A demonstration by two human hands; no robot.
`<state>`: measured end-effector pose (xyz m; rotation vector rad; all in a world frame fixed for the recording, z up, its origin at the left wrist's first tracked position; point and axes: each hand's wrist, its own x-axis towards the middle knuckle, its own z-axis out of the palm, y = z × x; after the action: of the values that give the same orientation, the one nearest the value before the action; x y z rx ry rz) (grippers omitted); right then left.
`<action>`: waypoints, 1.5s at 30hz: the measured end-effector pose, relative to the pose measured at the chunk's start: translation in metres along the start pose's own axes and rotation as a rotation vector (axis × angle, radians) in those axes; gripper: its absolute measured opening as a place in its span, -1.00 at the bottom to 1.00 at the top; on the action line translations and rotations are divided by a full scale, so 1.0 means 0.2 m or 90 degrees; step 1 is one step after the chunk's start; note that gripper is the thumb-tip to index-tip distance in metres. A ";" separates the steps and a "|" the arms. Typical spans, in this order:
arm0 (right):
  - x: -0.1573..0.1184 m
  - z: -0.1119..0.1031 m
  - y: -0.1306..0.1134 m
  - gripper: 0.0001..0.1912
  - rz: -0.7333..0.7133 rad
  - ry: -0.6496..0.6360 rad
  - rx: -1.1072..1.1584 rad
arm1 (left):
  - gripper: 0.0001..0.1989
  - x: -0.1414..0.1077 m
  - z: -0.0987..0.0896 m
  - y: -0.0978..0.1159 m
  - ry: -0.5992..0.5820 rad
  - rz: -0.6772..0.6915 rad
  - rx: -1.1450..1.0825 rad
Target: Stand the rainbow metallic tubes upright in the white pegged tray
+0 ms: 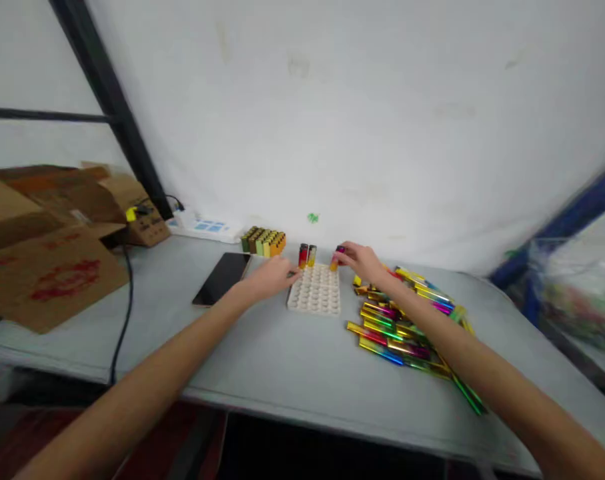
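A white tray (313, 308) with rows of round holes lies on the grey table. Two lighters stand in its back row: a red one (303, 257) at the left corner and a yellowish one (311, 256) beside it. At the back right corner, my right hand (359, 259) grips a purple-and-yellow lighter (335, 259) by its upper part. My left hand (275, 277) is at the tray's left edge, its fingertips together around a small dark thing that I cannot make out. A heap of shiny, coloured lighters (382, 330) lies right of the tray, partly under my right forearm.
A block of upright lighters (263, 242) stands against the wall behind a dark tablet (223, 278). A white power strip (209, 229), a black cable (129, 300) and open cardboard boxes (62, 273) are at the left. A clear bag (582, 293) is at the far right.
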<state>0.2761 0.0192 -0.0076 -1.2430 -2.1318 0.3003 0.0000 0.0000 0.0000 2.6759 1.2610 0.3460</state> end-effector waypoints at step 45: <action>-0.56 -0.41 0.10 -0.78 0.040 -0.159 -0.121 | -0.64 -0.01 -0.04 -0.08 -0.020 0.046 -0.034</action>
<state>0.3806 -0.0748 -0.0009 -1.4467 -2.3816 0.2975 -0.0157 0.0092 0.0041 2.6761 1.1331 0.3406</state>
